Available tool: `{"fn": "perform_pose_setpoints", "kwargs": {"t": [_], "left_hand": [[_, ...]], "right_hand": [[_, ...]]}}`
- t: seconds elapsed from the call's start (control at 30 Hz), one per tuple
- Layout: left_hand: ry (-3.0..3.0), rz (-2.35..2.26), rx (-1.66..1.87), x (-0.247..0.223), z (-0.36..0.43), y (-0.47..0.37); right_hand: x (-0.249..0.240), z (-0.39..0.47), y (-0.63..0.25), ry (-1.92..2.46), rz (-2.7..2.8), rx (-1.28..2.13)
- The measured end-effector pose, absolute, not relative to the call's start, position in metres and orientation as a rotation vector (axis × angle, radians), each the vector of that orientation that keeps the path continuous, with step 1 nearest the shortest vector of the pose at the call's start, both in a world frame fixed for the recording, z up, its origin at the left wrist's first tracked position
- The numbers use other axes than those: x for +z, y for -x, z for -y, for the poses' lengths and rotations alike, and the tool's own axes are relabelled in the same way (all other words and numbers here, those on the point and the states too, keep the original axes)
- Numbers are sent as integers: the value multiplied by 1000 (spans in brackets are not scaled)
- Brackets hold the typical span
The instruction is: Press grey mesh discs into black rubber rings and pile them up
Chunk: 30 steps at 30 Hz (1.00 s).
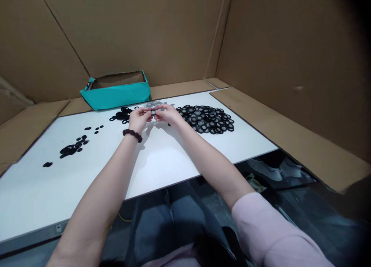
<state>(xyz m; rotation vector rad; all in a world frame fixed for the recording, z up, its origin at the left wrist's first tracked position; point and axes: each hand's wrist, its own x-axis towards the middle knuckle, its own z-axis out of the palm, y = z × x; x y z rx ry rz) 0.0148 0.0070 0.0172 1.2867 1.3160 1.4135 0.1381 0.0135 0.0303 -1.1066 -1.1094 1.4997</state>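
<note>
Over the far middle of the white table, my left hand point(139, 118) and my right hand point(167, 114) meet fingertip to fingertip. Pinched between them is a small round disc point(153, 113) with a grey centre and a dark rim, partly covered by the fingers. Right of my right hand spreads a large heap of black rings with grey centres point(204, 119). Close by my left hand lies a smaller cluster of black rings point(121, 114). Some clear greyish pieces point(153, 104) lie just behind the fingers, partly hidden.
Loose black discs point(77, 145) are scattered on the left of the white table point(162, 162). A turquoise-fronted cardboard box point(116, 97) stands at the back left. Tall cardboard walls point(162, 35) enclose the back and right side. Shoes point(269, 170) show below the right table edge.
</note>
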Motion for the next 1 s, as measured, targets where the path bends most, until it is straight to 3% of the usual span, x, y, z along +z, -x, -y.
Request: {"fn": "perform_pose_setpoints", "kwargs": {"t": [0.67, 0.83, 1.0], "left_hand": [[-1337, -1368, 1384, 17, -9, -16], [-1368, -1378, 1293, 16, -7, -13], [-1320, -1373, 1189, 20, -5, -11]], "right_hand": [[20, -21, -131, 1181, 1157, 1493], [14, -23, -129, 1294, 1334, 1309], [15, -21, -131, 1345, 1634, 903]]}}
